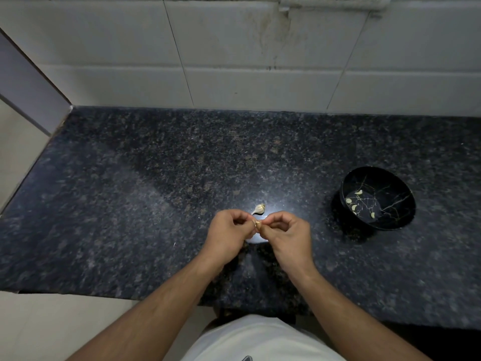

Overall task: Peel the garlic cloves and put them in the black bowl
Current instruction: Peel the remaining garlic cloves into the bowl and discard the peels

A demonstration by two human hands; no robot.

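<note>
A small pale garlic clove (258, 224) is pinched between the fingertips of both hands just above the dark granite counter. My left hand (229, 234) holds it from the left and my right hand (286, 233) from the right, fingers curled. Just beyond the hands, part of a garlic bulb (259, 208) with its papery skin lies on the counter. The black bowl (398, 220) with gold veins stands to the right and holds several peeled cloves (354, 207).
The granite counter (156, 191) runs to a white tiled wall (234, 61) at the back. Its left edge drops off beside a pale wall panel (23, 100). The counter's front edge is near my body.
</note>
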